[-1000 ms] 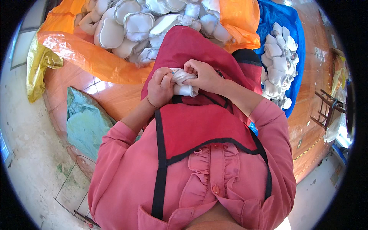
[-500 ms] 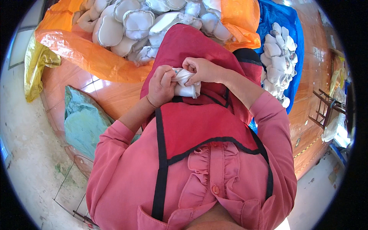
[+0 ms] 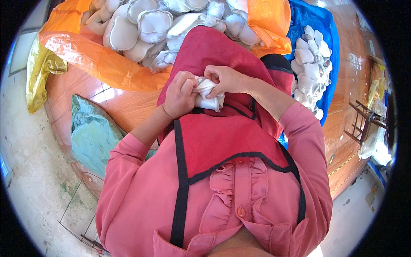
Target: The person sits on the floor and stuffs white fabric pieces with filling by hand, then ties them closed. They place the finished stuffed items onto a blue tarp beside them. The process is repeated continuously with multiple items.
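Over my lap, a folded white padded fabric piece (image 3: 208,101) is held between both hands. My left hand (image 3: 180,95) is closed on its left side, the fingers curled and the thumb toward the fabric. From the right, my right hand (image 3: 225,80) pinches the top of the same piece with thumb and forefinger. The fabric is twisted and bunched at the top, while its lower part hangs smooth and rounded. Whatever lies under the fingertips is hidden. A red apron (image 3: 227,139) with black edging covers my lap and chest.
An orange plastic sack (image 3: 107,64) ahead holds several white padded shapes (image 3: 155,26). At the right, more white pieces (image 3: 309,73) lie in a blue sack (image 3: 329,38). A green sack (image 3: 92,132) lies at the left on the tiled floor; a wooden stool (image 3: 364,120) stands far right.
Both hands stay on the white piece in nearly the same place. My left fingers have shifted very slightly; the surroundings look the same.
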Available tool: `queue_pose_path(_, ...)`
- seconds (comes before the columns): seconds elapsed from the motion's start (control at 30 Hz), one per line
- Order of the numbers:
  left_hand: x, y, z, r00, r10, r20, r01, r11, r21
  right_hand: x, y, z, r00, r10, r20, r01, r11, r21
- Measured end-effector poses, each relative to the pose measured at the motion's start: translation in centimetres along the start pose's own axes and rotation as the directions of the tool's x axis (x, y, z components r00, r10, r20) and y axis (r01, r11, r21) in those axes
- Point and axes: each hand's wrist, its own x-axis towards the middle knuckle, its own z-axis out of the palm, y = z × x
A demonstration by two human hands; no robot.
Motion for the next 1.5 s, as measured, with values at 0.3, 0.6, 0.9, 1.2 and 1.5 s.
queue_pose_path(0.3,-0.1,-0.2,0.0,0.998,0.033,0.057,-0.032,0.999,-0.017,-1.3,0.8,0.9,0.99,-0.055,-0.129,0.068,0.993,0.1)
queue_pose_path(0.6,0.1,0.0,-0.2,0.992,0.099,0.072,-0.094,0.993,-0.069,-1.2,-0.2,0.2,0.996,-0.094,-0.013,0.092,0.989,-0.114)
queue_pose_path(0.9,-0.3,-0.1,-0.3,0.993,0.066,0.096,-0.057,0.994,-0.096,-1.4,0.7,1.3,0.981,-0.132,-0.14,0.121,0.989,-0.079)
queue_pose_path(1.2,-0.5,1.5,-2.0,0.982,-0.048,0.182,0.074,0.988,-0.139,-1.7,2.7,3.5,0.901,-0.271,-0.339,0.233,0.961,-0.148)
queue_pose_path(1.5,-1.1,1.7,-0.7,0.983,-0.132,0.124,0.143,0.986,-0.081,-2.1,1.7,4.1,0.909,-0.197,-0.367,0.205,0.979,-0.019)
